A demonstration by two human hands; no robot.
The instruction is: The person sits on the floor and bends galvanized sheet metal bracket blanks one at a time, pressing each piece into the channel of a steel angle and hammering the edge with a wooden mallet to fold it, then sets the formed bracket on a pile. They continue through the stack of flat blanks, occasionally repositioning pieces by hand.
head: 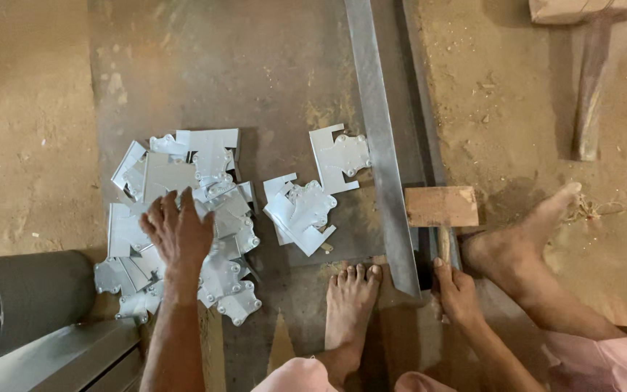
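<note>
The right hand [457, 292] was closed around the handle of a square-headed wooden mallet [441, 207], its head just beyond the fingers beside a long grey steel angle bar [382, 145]. The left hand [177, 231] lay spread, fingers open, on a heap of flat, pale stamped sheet-metal brackets [183, 218]; more brackets [302, 210] lay right of those fingers.

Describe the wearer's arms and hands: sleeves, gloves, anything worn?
Both forearms are bare, with no sleeves in view. The left hand and right hand are ungloved, with no rings, watch or bands showing. The feet are bare too. Pink cloth covers the legs at the bottom edge.
</note>
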